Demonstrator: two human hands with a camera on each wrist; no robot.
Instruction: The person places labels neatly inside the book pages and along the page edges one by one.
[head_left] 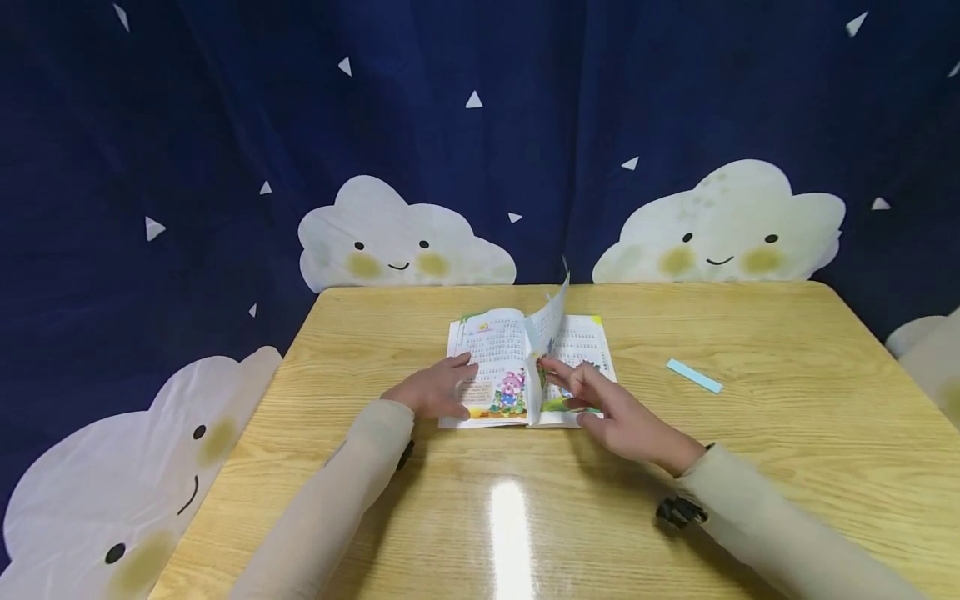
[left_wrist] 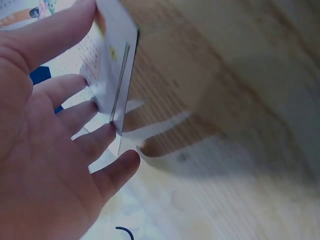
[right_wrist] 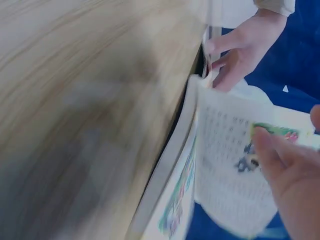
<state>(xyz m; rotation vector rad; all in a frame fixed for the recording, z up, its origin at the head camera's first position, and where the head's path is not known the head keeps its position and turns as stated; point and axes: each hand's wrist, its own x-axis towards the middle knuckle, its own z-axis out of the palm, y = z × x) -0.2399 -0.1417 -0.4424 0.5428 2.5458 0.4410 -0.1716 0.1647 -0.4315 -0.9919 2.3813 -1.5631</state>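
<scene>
An open book (head_left: 491, 333) with printed text and coloured pictures lies on the wooden table, one page (head_left: 551, 321) standing up near its middle. My left hand (head_left: 435, 390) rests at the book's left edge with its fingers spread; the left wrist view shows that hand (left_wrist: 55, 145) against the page edges. My right hand (head_left: 626, 417) reaches over the right half, its fingertips at the lower part of the raised page, the thumb apart. In the right wrist view a finger of this hand (right_wrist: 295, 175) touches the page (right_wrist: 225, 150) beside a picture.
A light blue strip (head_left: 694, 376) lies on the table (head_left: 787, 467) to the right of the book. Behind the table hangs a dark blue curtain (head_left: 420, 142) with white triangles and smiling clouds.
</scene>
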